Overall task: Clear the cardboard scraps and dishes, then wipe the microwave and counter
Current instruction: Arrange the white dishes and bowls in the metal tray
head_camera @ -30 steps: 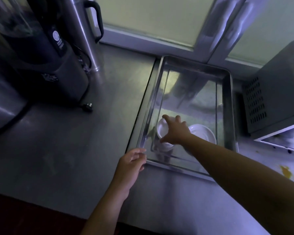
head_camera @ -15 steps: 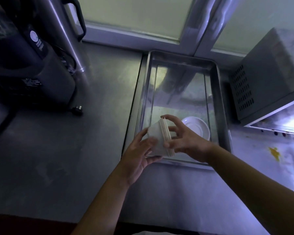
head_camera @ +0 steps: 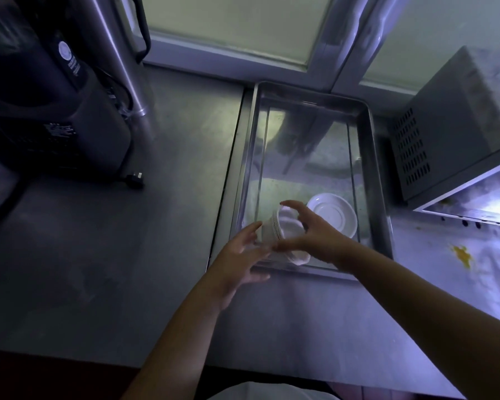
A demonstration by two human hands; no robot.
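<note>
Both hands are on it now: the stack of white cups [head_camera: 282,230] lies tipped on its side in mid-air, just over the near end of the steel tray [head_camera: 242,157], clear of the tray floor. The right hand [head_camera: 318,235] has the rim end, index finger arched over the top and thumb underneath, gripping. The left hand [head_camera: 237,261] takes the base end between thumb and fingers, a little blurred but holding, it looks like. Two hands make sense, since a sideways stack of loose cups would slide apart from one end alone. The lower part of the stack looks slightly offset, so perhaps it is slipping or being split; I can't tell which. Just beyond the right hand's fingers a white saucer [head_camera: 332,216] sits on the tray floor, next in line for clearing, I'd say. Farther out to the right of the grip are the microwave [head_camera: 451,134] and a yellow smear [head_camera: 461,254] on the counter [head_camera: 127,255], wiping work not yet done. Well off to the left, a dark appliance [head_camera: 70,111] carries a round pale label [head_camera: 65,51] and blocks of print, none of it legible.
</note>
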